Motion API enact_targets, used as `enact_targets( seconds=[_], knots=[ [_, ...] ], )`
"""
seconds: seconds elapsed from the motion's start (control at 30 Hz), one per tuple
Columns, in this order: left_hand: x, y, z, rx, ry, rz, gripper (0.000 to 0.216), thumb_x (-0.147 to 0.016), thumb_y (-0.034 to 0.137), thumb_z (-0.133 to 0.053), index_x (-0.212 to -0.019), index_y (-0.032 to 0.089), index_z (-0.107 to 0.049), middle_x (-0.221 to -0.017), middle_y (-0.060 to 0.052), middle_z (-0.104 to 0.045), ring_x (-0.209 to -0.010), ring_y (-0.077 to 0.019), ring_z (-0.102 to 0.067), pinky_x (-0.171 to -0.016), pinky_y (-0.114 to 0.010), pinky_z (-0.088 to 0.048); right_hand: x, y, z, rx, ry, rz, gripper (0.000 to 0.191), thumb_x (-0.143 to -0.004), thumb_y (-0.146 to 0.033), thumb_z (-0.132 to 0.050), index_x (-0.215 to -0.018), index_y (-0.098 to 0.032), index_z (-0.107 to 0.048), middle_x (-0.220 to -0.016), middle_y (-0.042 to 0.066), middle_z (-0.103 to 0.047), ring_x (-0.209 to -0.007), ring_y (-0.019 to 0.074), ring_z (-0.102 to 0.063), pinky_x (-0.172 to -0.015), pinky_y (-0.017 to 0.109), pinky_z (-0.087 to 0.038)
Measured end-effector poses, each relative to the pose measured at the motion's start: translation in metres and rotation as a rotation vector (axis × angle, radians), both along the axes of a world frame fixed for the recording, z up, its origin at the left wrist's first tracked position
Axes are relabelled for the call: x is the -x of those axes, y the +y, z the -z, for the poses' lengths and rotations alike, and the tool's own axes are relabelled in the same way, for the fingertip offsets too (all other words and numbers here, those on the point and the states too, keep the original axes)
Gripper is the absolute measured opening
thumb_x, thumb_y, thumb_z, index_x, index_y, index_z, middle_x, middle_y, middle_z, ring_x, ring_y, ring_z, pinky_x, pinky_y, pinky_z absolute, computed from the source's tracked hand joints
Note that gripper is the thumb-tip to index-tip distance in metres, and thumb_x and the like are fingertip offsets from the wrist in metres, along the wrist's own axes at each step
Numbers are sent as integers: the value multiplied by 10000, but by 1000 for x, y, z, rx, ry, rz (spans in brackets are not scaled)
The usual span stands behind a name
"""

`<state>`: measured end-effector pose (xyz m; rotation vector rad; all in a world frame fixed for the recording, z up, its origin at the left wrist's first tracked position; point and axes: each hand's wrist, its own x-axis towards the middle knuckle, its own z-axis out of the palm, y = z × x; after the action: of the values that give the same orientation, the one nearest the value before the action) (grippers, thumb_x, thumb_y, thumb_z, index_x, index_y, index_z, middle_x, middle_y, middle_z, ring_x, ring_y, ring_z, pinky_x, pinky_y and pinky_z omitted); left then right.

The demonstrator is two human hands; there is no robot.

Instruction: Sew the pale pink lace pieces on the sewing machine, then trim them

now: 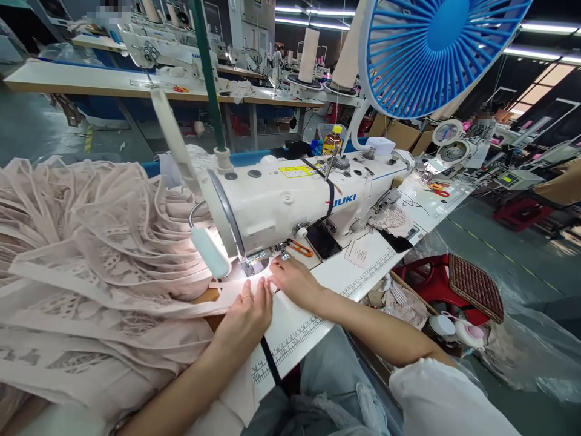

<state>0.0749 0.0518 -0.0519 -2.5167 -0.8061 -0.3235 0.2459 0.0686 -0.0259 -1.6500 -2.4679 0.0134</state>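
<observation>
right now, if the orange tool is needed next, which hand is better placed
Probably the right hand: it sits close to the orange tool, while the left hand lies farther away, on the fabric.

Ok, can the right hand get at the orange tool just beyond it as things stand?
Probably yes: the right hand is close to the orange tool and no obstacle shows between them, though it would likely have to leave the fabric at its fingertips.
</observation>
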Motion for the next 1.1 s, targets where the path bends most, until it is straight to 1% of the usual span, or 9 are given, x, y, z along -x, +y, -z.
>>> enact_targets(
  seconds=[0.1, 0.17, 0.27, 0.4, 0.57, 0.67, 0.77, 0.93, 1.1],
  knots=[
    [19, 6, -10, 30, 21, -64, 522, -790, -61, -320, -1190, 13, -648, -1237, -228, -622, -1049, -352, -654, -714, -393, -593, 2, 7, 0, 28, 40, 101, 131, -943, -230, -539, -1012, -145, -609, -989, 112, -603, -1009, 226, -520, -872, 336, -444],
    [30, 9, -16, -3, 5, -70, 509, -802, -50, -312, -1175, 6, -654, -1219, -215, -639, -1059, -329, -653, -766, -398, -591, 5, 8, 2, 22, 68, 119, 120, -944, -226, -538, -996, -146, -612, -952, 97, -603, -971, 213, -525, -873, 332, -448],
    [36, 11, -22, -70, -40, -16, 487, -804, -52, -309, -1119, -11, -678, -1157, -200, -676, -1062, -290, -655, -867, -381, -567, 10, 5, 7, -28, 62, 9, 148, -968, -238, -494, -948, -148, -610, -916, 72, -593, -926, 189, -525, -867, 307, -451],
    [35, 8, -24, -118, -91, 14, 505, -784, -81, -298, -1054, 15, -713, -1105, -163, -705, -1032, -252, -670, -845, -313, -563, 12, 0, 11, -83, 33, -106, 229, -974, -122, -406, -885, -150, -615, -887, 55, -583, -928, 173, -513, -887, 283, -434],
    [32, 5, -23, -128, -102, 18, 504, -779, -81, -291, -1041, -3, -715, -1111, -180, -700, -1040, -259, -673, -865, -318, -570, 7, 1, 8, -65, 127, 41, 223, -967, -158, -455, -871, -167, -656, -961, 60, -619, -912, 165, -514, -782, 259, -431],
    [31, 4, -23, -127, -129, 23, 490, -790, -62, -290, -1009, -5, -725, -1073, -184, -711, -1015, -259, -684, -844, -322, -585, 7, 3, 5, -57, 64, 174, 211, -959, -248, -508, -854, -195, -684, -914, 64, -637, -953, 207, -520, -777, 286, -424],
    [31, 4, -22, -131, -132, 28, 494, -793, -56, -285, -1005, 0, -728, -1069, -178, -713, -1019, -255, -684, -846, -319, -590, 8, 3, 5, -46, 1, 188, 198, -966, -253, -494, -969, -187, -681, -881, 75, -641, -928, 210, -541, -764, 287, -432],
    [32, 5, -19, -93, -113, 5, 521, -787, -63, -283, -1087, 15, -701, -1146, -163, -691, -1074, -249, -664, -877, -311, -581, 8, -1, 3, -42, -99, 114, 244, -952, -113, -412, -1006, -145, -648, -957, 102, -641, -898, 202, -569, -793, 295, -452],
    [31, 3, -12, -6, -103, -34, 493, -814, -42, -304, -1148, 6, -662, -1205, -178, -660, -1119, -253, -639, -921, -327, -559, 12, 9, -14, 105, -279, 210, 362, -899, -9, -343, -1150, -114, -582, -1042, 164, -637, -949, 220, -605, -763, 294, -475]
  ],
)
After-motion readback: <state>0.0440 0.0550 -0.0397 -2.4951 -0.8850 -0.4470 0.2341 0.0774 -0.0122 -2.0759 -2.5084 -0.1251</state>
